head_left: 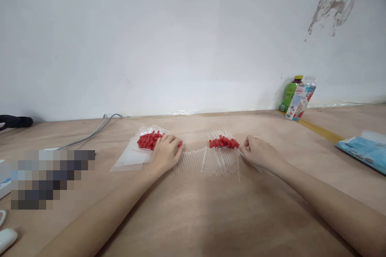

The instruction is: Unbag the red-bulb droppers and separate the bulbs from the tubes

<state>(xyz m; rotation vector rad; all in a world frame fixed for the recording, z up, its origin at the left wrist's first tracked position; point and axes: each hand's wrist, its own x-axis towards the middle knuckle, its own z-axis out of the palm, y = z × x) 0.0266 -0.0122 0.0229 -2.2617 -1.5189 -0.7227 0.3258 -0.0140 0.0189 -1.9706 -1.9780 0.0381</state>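
Note:
My left hand [167, 150] is curled at the right edge of a pile of small red rubber bulbs [147, 140], with a bulb showing at its fingertips. The pile lies on a clear plastic bag [129, 158]. To the right, my right hand [256, 150] pinches a thin clear tube [240, 152], partly hidden by the fingers. Between the hands lies a row of thin clear tubes [193, 162], side by side. Just above this row, more clear tubes [222, 132] carry red bulbs [223, 142] on their near ends.
A green bottle [289, 94] and a printed carton [300, 102] stand by the wall at right. A blue packet [362, 148] lies at the right edge. Grey cable [93, 133] and a blurred-out object [54, 178] are on the left. A white object [7, 239] sits lower left.

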